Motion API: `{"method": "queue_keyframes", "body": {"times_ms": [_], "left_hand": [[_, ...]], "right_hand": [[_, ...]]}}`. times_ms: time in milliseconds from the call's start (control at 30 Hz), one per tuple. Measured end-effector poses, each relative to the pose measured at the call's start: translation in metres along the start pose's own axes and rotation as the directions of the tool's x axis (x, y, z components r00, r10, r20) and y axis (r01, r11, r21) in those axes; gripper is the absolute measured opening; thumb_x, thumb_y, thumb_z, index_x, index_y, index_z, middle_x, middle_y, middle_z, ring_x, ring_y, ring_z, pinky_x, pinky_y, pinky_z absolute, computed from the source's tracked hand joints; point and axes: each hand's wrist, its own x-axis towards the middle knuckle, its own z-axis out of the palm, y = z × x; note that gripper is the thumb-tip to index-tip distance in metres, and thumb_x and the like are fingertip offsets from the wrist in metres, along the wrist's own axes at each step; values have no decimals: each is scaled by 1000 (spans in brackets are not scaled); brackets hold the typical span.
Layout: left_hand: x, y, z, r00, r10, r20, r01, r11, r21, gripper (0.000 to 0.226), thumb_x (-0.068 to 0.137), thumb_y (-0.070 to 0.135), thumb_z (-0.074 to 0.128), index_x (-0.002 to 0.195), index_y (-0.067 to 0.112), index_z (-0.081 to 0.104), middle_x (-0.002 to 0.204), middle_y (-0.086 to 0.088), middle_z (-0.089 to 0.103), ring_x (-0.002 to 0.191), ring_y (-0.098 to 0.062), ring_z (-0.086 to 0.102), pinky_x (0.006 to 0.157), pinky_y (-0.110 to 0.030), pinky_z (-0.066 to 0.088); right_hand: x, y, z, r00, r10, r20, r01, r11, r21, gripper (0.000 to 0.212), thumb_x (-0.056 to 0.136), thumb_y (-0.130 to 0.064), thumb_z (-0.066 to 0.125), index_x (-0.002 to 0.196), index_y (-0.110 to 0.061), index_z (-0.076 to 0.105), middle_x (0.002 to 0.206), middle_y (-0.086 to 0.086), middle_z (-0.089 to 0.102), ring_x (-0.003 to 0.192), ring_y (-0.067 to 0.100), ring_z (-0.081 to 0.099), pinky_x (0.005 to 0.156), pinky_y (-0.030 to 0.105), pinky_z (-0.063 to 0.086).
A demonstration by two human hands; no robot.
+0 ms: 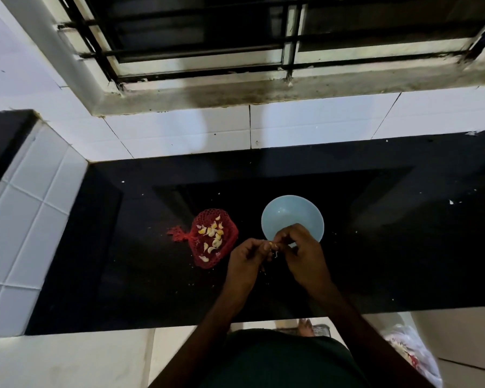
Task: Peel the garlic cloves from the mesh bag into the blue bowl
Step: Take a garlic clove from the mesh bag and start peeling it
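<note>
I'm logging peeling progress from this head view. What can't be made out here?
Head view:
garlic clove: nearly hidden by left hand and right hand pinching it; skin left unclear.
blue bowl: near rim covered by the right hand.
white bag, bottom right: cut off by frame edge, contents blurred.

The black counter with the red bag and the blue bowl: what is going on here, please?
A person stands at the black counter and peels garlic. The left hand and the right hand meet at the near rim of the blue bowl and pinch one garlic clove between their fingertips. The red mesh bag lies left of the bowl, with more cloves in it. No clove shows in the visible part of the bowl.
</note>
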Motion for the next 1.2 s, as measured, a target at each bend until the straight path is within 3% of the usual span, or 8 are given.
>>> {"method": "queue_keyframes", "body": {"times_ms": [100,267,467,600,733,867,967,1200], "left_hand": [[-2,4,4,1000,1,-29,-2,999,-40,16,100,21,61,100,9,72,85,5,73,74,-2,65,64,-16,50],[-3,4,6,999,-30,-33,25,991,-128,19,103,21,56,111,10,70,105,-5,74,96,-14,70,81,-26,56],[-3,2,-3,995,-89,-39,79,975,-208,28,96,27,60,121,14,66,108,-10,73,93,-18,70,72,-25,55],[-1,-5,-5,994,-94,-46,85,982,-170,22,103,19,55,119,17,70,109,-6,74,100,-20,71,79,-27,57],[0,-8,-7,993,-94,-75,81,984,-160,23,97,21,63,117,10,69,108,-7,76,101,-22,72,89,-36,59],[0,-12,-11,990,-104,-95,85,980,-182,32,88,28,70,113,7,69,109,-11,75,105,-29,71,94,-43,57],[0,-12,-12,989,-113,-93,95,980,-177,19,93,20,69,106,6,70,102,-11,76,98,-26,73,88,-37,59],[-2,-7,-11,998,-65,-23,61,986,-158,29,88,25,69,106,2,69,102,-13,74,90,-21,70,82,-30,58]], "right_hand": [[-3,-3,10,998,-61,-14,59,995,-85,20,88,4,65,91,-15,60,99,-8,56,94,5,58,76,17,50],[-6,-3,18,1000,-25,11,26,993,-115,20,89,5,56,95,-14,53,105,-6,46,91,8,53,72,39,55],[-6,9,9,997,-40,62,44,997,-61,29,89,9,60,96,-19,56,108,-9,49,104,6,57,79,35,57],[-9,14,10,998,-7,62,9,999,-34,29,92,6,59,96,-23,62,105,-9,60,100,8,62,82,39,56],[-12,12,6,997,-5,77,5,1000,0,34,92,9,56,98,-23,67,100,-12,69,99,4,65,87,31,54],[-12,11,7,992,55,110,-59,998,31,12,95,-13,67,100,-24,67,101,-12,68,98,3,65,86,28,53],[-11,8,9,986,81,147,-92,994,66,13,88,-26,77,96,-24,66,96,-11,68,91,6,68,80,27,55],[-3,11,12,989,52,135,-50,999,-17,13,92,-12,68,89,-23,62,89,-8,66,86,7,64,78,37,54]]}}
